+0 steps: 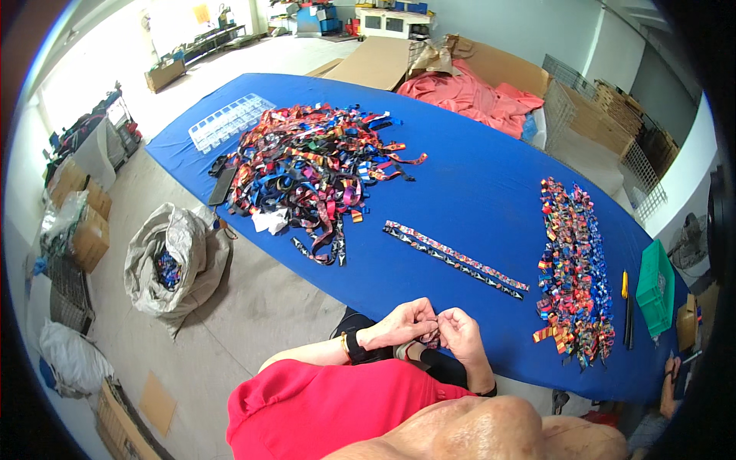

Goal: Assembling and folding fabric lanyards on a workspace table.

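Observation:
Just off the near edge of the blue table, my left hand (400,323) and my right hand (460,336) meet, fingers pinched together. Between them is a small piece of patterned ribbon strap (432,335), mostly covered by the fingers. Beyond the hands, a pink patterned strap (460,254) and a black-and-white patterned strap (452,261) lie straight, side by side. A big tangled heap of colourful printed straps (314,165) spreads over the far left of the table. Bundled straps (575,268) lie in long rows on the right.
The blue tablecloth (475,184) covers the table. A clear compartment tray (230,123) and a dark phone-like slab (223,186) flank the heap. A green crate (655,287) stands right. A white sack (172,261) sits on the floor. Another person's hand (670,383) shows at the right edge.

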The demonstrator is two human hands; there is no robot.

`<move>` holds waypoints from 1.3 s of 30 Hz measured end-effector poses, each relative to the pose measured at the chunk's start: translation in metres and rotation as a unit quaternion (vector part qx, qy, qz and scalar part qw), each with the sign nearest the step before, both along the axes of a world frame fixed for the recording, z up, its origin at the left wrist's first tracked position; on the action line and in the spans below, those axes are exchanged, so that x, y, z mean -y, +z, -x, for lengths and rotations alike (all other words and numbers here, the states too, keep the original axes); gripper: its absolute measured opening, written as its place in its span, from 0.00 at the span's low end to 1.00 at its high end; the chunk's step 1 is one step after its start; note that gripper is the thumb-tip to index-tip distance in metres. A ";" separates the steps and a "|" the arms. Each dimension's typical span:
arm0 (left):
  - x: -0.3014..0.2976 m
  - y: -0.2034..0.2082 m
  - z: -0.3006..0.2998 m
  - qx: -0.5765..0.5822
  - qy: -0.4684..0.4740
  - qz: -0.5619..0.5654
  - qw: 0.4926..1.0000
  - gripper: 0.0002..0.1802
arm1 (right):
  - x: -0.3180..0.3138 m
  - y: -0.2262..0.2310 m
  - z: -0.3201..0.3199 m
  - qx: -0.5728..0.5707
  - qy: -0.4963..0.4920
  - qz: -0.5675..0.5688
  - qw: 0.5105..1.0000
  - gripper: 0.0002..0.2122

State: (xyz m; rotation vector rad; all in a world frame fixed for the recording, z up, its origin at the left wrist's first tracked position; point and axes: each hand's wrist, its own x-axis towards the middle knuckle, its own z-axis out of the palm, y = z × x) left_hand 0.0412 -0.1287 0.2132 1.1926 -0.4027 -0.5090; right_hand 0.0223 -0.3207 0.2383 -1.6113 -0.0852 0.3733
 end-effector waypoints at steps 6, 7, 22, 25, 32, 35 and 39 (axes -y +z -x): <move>0.001 0.007 0.001 -0.039 0.020 0.034 0.998 0.05 | -0.011 -0.010 0.002 0.086 -0.083 0.027 0.992 0.02; 0.002 0.006 -0.001 -0.049 0.020 0.026 0.998 0.06 | -0.009 -0.014 0.003 0.152 -0.098 0.079 0.980 0.02; 0.005 0.025 -0.005 -0.131 0.057 0.022 0.989 0.07 | -0.015 0.022 0.015 0.484 -0.086 0.304 0.816 0.03; 0.001 0.032 -0.004 -0.135 0.058 -0.008 0.989 0.08 | -0.016 0.026 0.018 0.485 -0.070 0.314 0.813 0.02; 0.009 0.009 -0.005 -0.099 0.096 -0.033 0.990 0.09 | -0.027 0.021 0.025 0.368 -0.108 0.281 0.880 0.04; 0.011 0.012 -0.003 -0.074 0.098 -0.033 0.992 0.09 | -0.026 0.023 0.027 0.324 -0.117 0.270 0.899 0.06; 0.011 0.020 0.000 -0.078 0.081 -0.040 0.993 0.08 | -0.021 0.015 0.028 0.330 -0.126 0.297 0.887 0.06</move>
